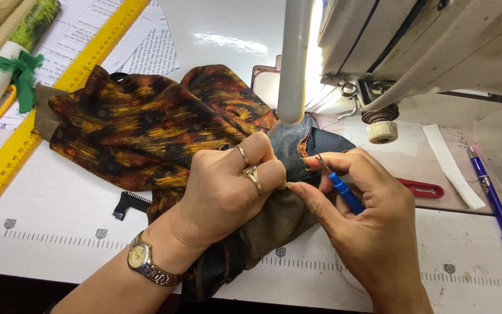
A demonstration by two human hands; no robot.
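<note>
The right hand [373, 215] pinches a blue seam ripper [339, 185], tip at the seam; the left hand [228, 186] clamps the patterned fabric [140, 128] flat mid-counter, near the sewing machine [425, 40]. Best kept taut, I'd say, picking shallow.

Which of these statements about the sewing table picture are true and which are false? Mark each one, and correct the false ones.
1. The right hand holds a blue-handled seam ripper. True.
2. The left hand is bare of rings. False: it wears rings, and a wristwatch.
3. A yellow ruler lies left of the patterned fabric. True.
4. A blue pen lies left of the fabric. False: it lies at the right edge.
</note>
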